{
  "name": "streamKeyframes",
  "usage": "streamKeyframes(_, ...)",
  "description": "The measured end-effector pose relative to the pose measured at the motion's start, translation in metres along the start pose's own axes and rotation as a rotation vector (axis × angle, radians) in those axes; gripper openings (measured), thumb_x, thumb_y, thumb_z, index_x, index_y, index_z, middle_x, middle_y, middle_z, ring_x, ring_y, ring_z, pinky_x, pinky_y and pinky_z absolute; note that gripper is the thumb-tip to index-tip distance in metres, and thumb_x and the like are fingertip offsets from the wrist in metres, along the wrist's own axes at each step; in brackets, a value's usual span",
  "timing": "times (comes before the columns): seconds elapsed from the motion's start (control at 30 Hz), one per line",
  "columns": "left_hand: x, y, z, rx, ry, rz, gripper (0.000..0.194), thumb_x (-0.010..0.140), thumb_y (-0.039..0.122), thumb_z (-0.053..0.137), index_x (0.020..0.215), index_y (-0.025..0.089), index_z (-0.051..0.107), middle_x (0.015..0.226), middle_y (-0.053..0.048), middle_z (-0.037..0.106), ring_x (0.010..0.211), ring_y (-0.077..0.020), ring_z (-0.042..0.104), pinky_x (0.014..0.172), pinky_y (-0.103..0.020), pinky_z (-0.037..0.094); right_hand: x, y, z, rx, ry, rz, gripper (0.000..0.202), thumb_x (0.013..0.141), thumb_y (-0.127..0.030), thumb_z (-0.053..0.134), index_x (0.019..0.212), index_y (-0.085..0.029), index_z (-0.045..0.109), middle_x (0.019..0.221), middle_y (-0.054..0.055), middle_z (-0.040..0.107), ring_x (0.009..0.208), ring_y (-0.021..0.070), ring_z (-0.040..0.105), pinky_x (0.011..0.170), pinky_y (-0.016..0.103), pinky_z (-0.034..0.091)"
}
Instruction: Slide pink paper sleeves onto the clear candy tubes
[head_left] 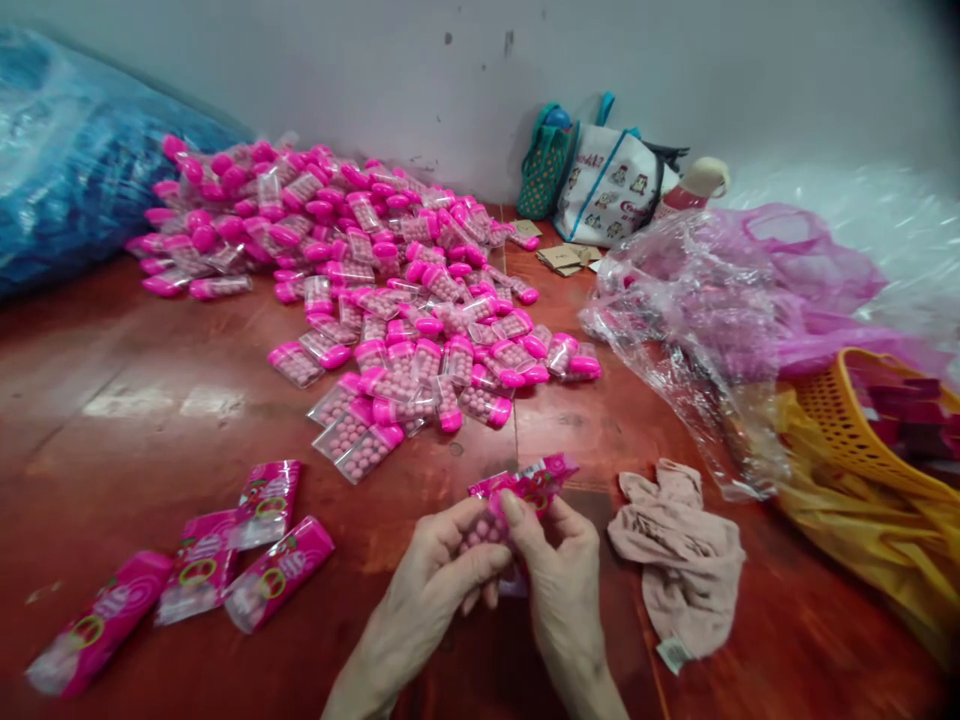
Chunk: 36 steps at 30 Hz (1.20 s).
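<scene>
My left hand (442, 565) is closed round a small clear candy box (480, 532) filled with pink balls. My right hand (559, 560) pinches a printed pink wrapper (541, 482) at the upper end of that box, thumb on top. Fingers cover much of both, so how far the wrapper goes over the box is hidden. Left of my hands, several boxes in printed pink sleeves (274, 572) lie on the red floor (360, 600). Beyond my hands spreads a large heap of unsleeved candy boxes (405, 385) with bright pink caps.
A pale pink cloth (686, 560) lies right of my hands. Further right are crumpled clear plastic (675, 290) and a yellow basket (840, 415) with dark pink items. A white patterned bag (611, 185) stands by the wall; a blue plastic sack (82, 170) fills the far left.
</scene>
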<state>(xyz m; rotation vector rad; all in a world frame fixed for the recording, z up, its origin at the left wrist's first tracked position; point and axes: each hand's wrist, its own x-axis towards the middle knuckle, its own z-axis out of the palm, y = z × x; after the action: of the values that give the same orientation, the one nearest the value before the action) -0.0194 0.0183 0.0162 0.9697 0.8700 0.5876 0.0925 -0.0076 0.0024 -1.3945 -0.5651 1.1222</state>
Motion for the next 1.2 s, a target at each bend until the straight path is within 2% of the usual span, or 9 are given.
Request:
streamKeyframes(0.13,0.004,-0.003,0.002,-0.034,0.082,0.004,0.014,0.077,0.026,0.059,0.083,0.013,0.058,0.050,0.003,0.050,0.041,-0.0059,0.040,0.038,-0.018,0.024,-0.003,0.001,0.001,-0.167,0.073,-0.061,0.021,0.070,-0.033,0.070,0.081,-0.015,0.066,0.066,0.000,0.064,0.060,0.0136,0.060,0.059,0.024,0.049)
streamKeyframes(0.3,0.004,0.001,0.006,-0.058,0.020,-0.006,0.016,0.077,0.026,0.059,0.088,0.015,0.062,0.057,0.001,0.057,0.040,-0.0055,0.041,0.036,-0.017,0.024,0.006,-0.015,-0.007,0.143,-0.098,0.096,0.019,0.069,-0.030,0.072,0.078,-0.014,0.066,0.068,0.002,0.066,0.056,0.0130,0.059,0.056,0.025,0.049)
streamKeyframes(0.37,0.002,0.003,0.006,-0.021,-0.018,-0.008,0.017,0.077,0.025,0.060,0.090,0.016,0.064,0.060,0.000,0.059,0.041,-0.0057,0.042,0.035,-0.016,0.025,0.007,-0.017,-0.008,0.164,-0.112,0.118,0.019,0.068,-0.029,0.072,0.078,-0.014,0.067,0.066,0.002,0.066,0.055,0.0127,0.058,0.055,0.024,0.049)
streamKeyframes(0.5,-0.001,0.005,0.007,0.051,0.020,-0.005,0.017,0.077,0.022,0.060,0.091,0.016,0.066,0.049,0.004,0.053,0.036,-0.0054,0.037,0.033,-0.016,0.025,0.003,-0.007,-0.004,0.009,-0.008,0.063,0.019,0.069,-0.031,0.071,0.071,-0.013,0.067,0.059,0.001,0.064,0.051,0.0125,0.057,0.051,0.023,0.048)
streamKeyframes(0.63,0.002,0.003,0.012,-0.068,0.080,-0.025,0.018,0.075,0.026,0.061,0.088,0.014,0.065,0.046,0.005,0.050,0.032,-0.0045,0.034,0.031,-0.016,0.021,0.001,0.003,0.000,-0.117,0.052,0.039,0.022,0.069,-0.034,0.070,0.068,-0.012,0.066,0.056,0.002,0.064,0.050,0.0131,0.058,0.048,0.022,0.048)
streamKeyframes(0.77,0.006,0.002,0.013,-0.192,0.066,-0.040,0.017,0.077,0.029,0.059,0.085,0.013,0.062,0.050,0.002,0.054,0.034,-0.0039,0.039,0.031,-0.014,0.019,0.002,-0.003,-0.005,0.001,0.008,0.049,0.022,0.070,-0.035,0.070,0.074,-0.014,0.067,0.061,0.001,0.066,0.053,0.0124,0.059,0.050,0.021,0.049)
streamKeyframes(0.9,0.005,0.003,0.011,-0.186,0.031,-0.027,0.015,0.078,0.027,0.058,0.078,0.013,0.060,0.059,-0.002,0.060,0.035,-0.0043,0.042,0.031,-0.015,0.021,0.003,-0.008,-0.009,0.166,-0.079,0.117,0.020,0.070,-0.032,0.072,0.075,-0.014,0.068,0.064,0.001,0.066,0.056,0.0117,0.059,0.054,0.021,0.049)
streamKeyframes(1.03,0.003,-0.001,0.012,-0.055,0.116,0.001,0.011,0.079,0.025,0.058,0.081,0.015,0.060,0.049,0.004,0.051,0.035,-0.0040,0.036,0.032,-0.016,0.021,0.000,0.000,-0.002,0.183,-0.007,0.162,0.018,0.070,-0.030,0.072,0.073,-0.014,0.067,0.060,-0.001,0.064,0.048,0.0085,0.054,0.044,0.018,0.045)
streamKeyframes(1.2,0.007,-0.009,0.016,0.025,0.209,0.077,0.014,0.080,0.028,0.057,0.087,0.016,0.059,0.051,0.005,0.047,0.040,-0.0061,0.040,0.035,-0.017,0.027,0.002,0.003,0.002,0.129,0.013,0.161,0.019,0.070,-0.032,0.072,0.072,-0.014,0.065,0.059,-0.002,0.063,0.046,0.0082,0.054,0.041,0.017,0.043)
